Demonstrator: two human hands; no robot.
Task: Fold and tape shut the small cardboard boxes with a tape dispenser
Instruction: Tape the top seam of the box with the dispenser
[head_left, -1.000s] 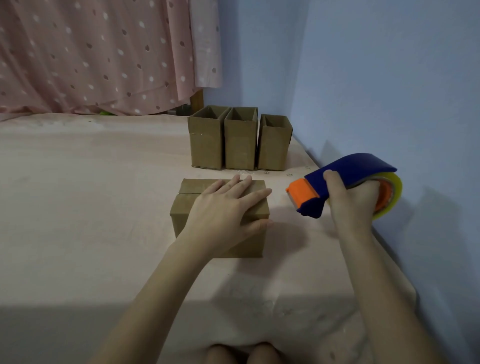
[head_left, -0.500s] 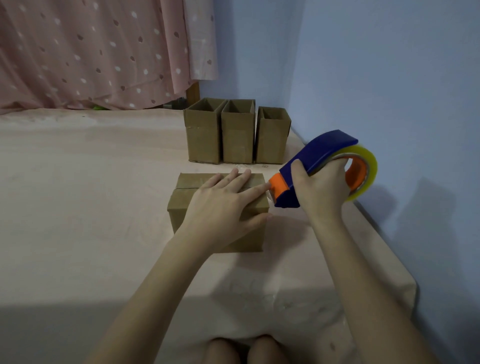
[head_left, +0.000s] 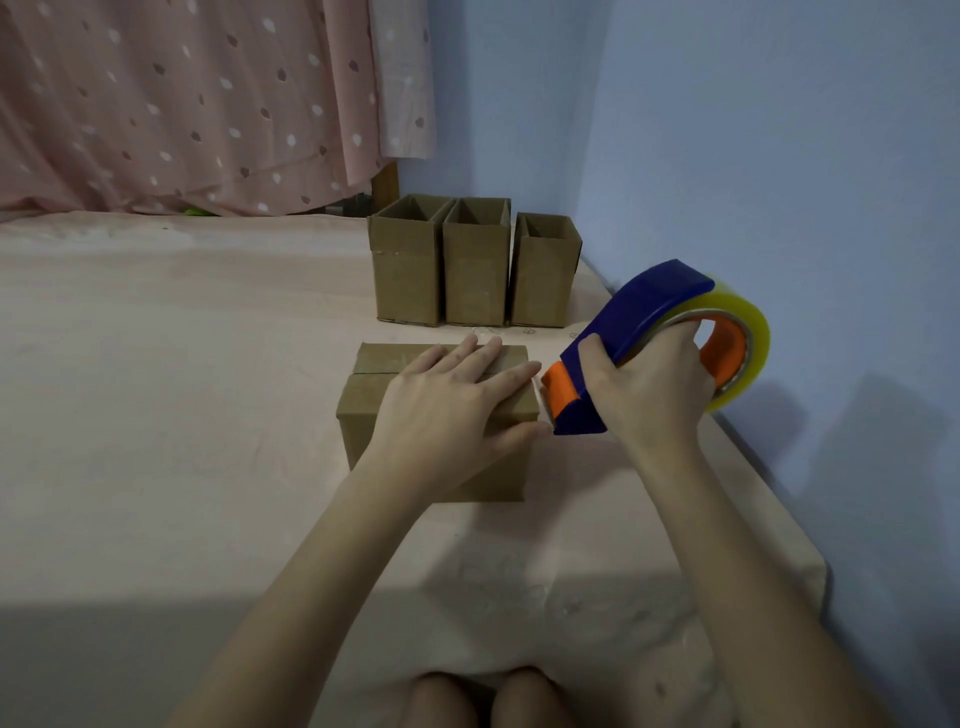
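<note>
1. I am pressing my left hand (head_left: 447, 410) flat on the closed box (head_left: 363, 400), fingers straight and spread over its two top flaps, curled around nothing. The box is sitting on the pink sheet (head_left: 156, 415) in front of me, seam running left to right.
2. My right hand (head_left: 649, 395) is wrapped tight around the tape dispenser (head_left: 644, 312), whose orange nose is sitting just at the box's right edge, close to my left fingertips.
3. Risk, as I judge it: the tape is starting beside the seam rather than on it, so it could be laying down crooked and leaving the flaps free to spring up.
4. Another risk: my left fingers are lying right in the dispenser's path, so the cutting edge may be catching them, or the tape sticking to them, unless they are clearing out ahead of it.
5. The sheet looks soft, so the box may be sliding or tipping under a sideways pull.
6. Room: the wall (head_left: 779, 156) is standing close on my right and the bed edge is just under the dispenser, so there is little swing there. Three open boxes (head_left: 467, 280) are standing behind, near but apart. Leftward, the sheet is giving wide room.
</note>
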